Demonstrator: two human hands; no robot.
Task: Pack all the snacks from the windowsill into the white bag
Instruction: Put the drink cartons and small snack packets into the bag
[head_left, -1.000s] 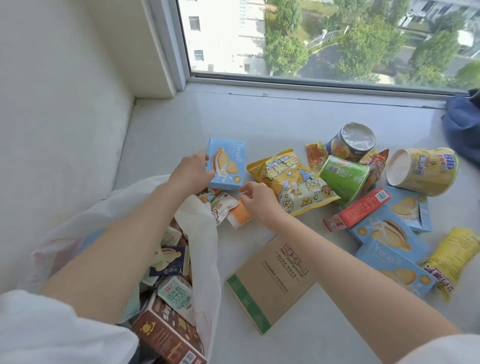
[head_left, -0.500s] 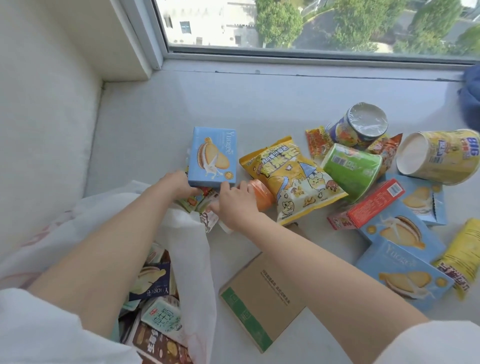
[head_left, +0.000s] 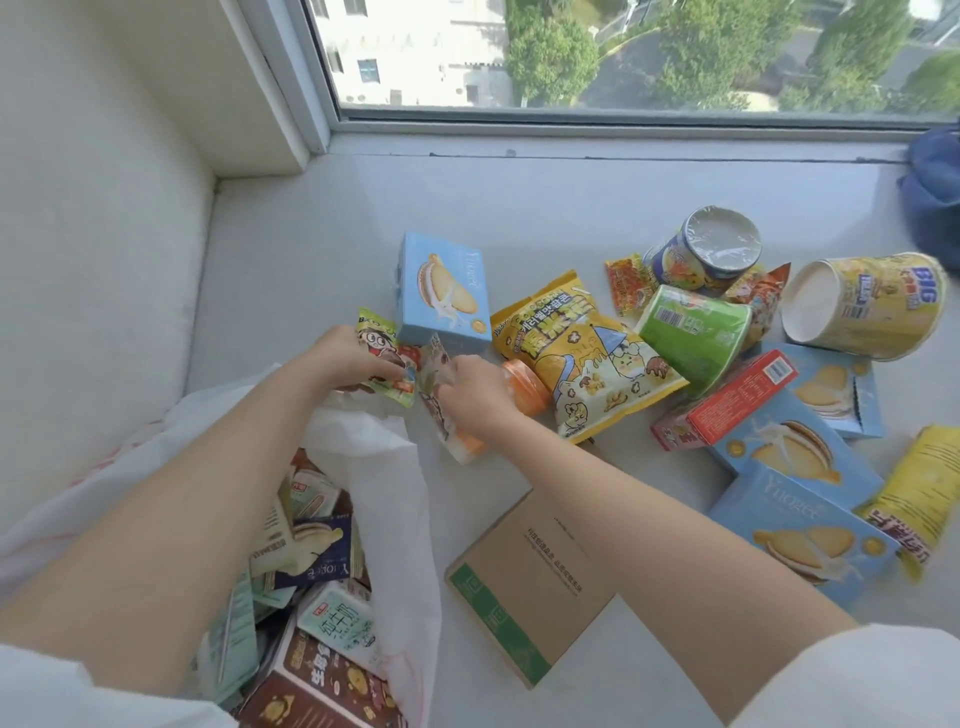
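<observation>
My left hand grips a small green snack packet with a cartoon face, just above the mouth of the white bag. My right hand pinches another small packet with an orange-and-white pouch beneath it. The bag lies open at the lower left and holds several cartons and boxes. A light blue biscuit box and a yellow popcorn bag lie on the windowsill just beyond my hands.
To the right lie a green cup, two tubs, a red box, more blue biscuit boxes and a yellow packet. A brown cardboard box lies near me. Blue cloth sits at the far right.
Both hands have lifted small packets off the windowsill beside the blue box; the left now holds the green cartoon packet up. The camera has tilted slightly.
</observation>
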